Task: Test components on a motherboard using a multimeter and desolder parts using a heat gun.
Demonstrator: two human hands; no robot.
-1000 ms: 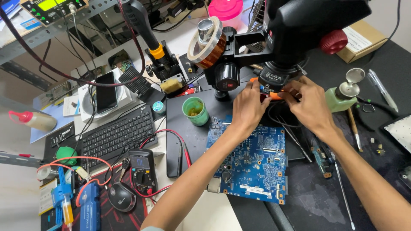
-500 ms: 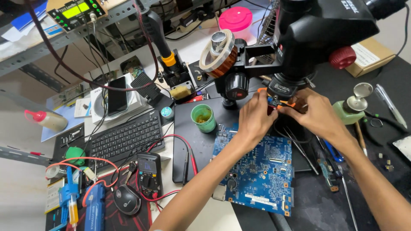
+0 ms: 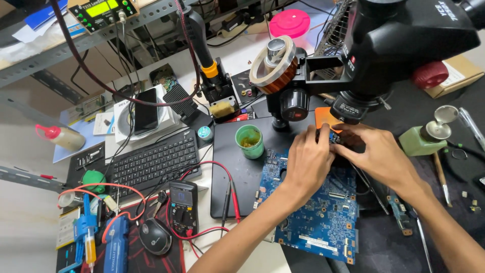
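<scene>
A blue circuit board (image 3: 318, 212) lies flat on a black mat (image 3: 237, 167) under a black microscope head (image 3: 399, 45). My left hand (image 3: 308, 164) rests on the board's upper edge, fingers curled toward a small orange part (image 3: 324, 119) beneath the lens. My right hand (image 3: 376, 154) meets it from the right, its fingertips pinched together at the same spot on a small dark piece I cannot make out. Both hands cover that corner of the board.
A green cup (image 3: 249, 141) stands left of the board. A black keyboard (image 3: 151, 162), a multimeter (image 3: 183, 207) with red leads and a mouse (image 3: 155, 235) lie at left. A green dispenser bottle (image 3: 422, 136) and tweezers (image 3: 444, 177) sit at right. A tape roll (image 3: 275, 65) hangs on the microscope arm.
Both hands have dropped slightly from the lens ring toward the board's upper edge, and the view has shifted so the bench appears lower and further left.
</scene>
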